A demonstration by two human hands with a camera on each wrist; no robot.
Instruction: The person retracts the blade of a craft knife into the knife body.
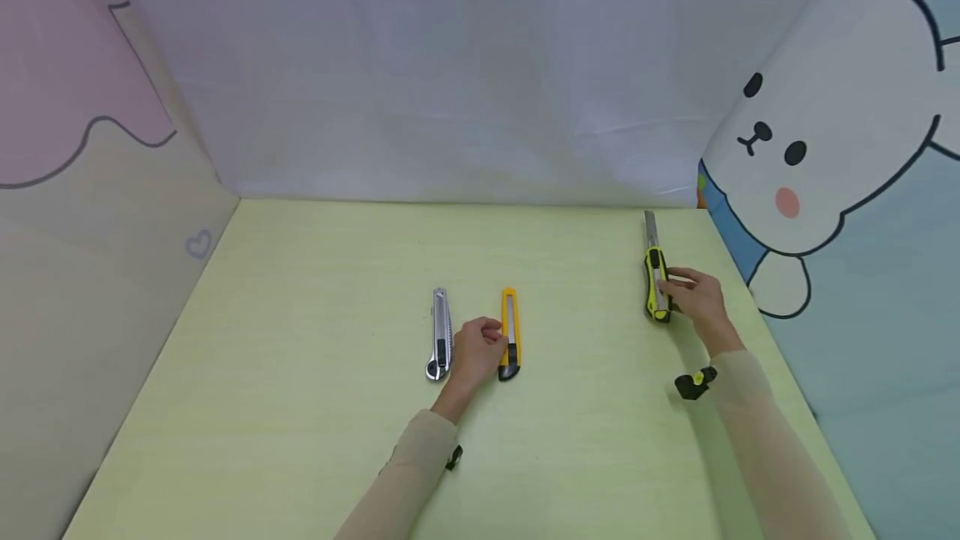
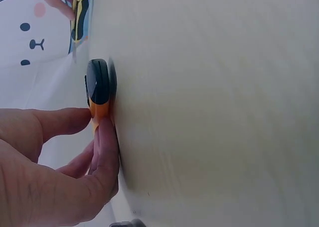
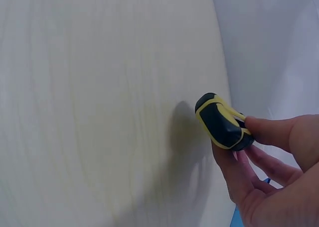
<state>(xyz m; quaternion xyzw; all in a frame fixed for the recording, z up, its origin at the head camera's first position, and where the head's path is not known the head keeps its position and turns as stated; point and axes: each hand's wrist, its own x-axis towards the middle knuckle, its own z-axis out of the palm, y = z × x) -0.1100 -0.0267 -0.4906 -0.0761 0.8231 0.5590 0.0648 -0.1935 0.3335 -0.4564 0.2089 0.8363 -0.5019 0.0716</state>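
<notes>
Two box cutters in hand, a third one lying on the table

So the left hand [image 1: 477,350] has its grip clamped on a yellow snap-off utility knife [image 1: 511,317], thumb on one side and fingers on the other, you can see the pinch really well from the left wrist. That knife is right around the middle of the table [image 1: 300,315], black end pointing toward the person. Its shadow sits just beside it, but I honestly can't tell if it's touching the tabletop or not.

The right hand [image 1: 699,300] is way over on the right, and its grip is clamped too, thumb and fingers pinching a chunky yellow-green and black utility knife [image 1: 656,269]. That one's up off the table, with its shadow falling apart from it in the right wrist view, and its grey front end points toward the back wall [image 1: 465,82].

Third one is a silver utility knife [image 1: 441,332] with a black slider, lying just left of the left hand, roughly parallel to the yellow one.

Both arms are in beige sleeves [image 1: 765,440], and there's a cartoon animal face [image 1: 847,107] on the right-hand wall covering
</notes>
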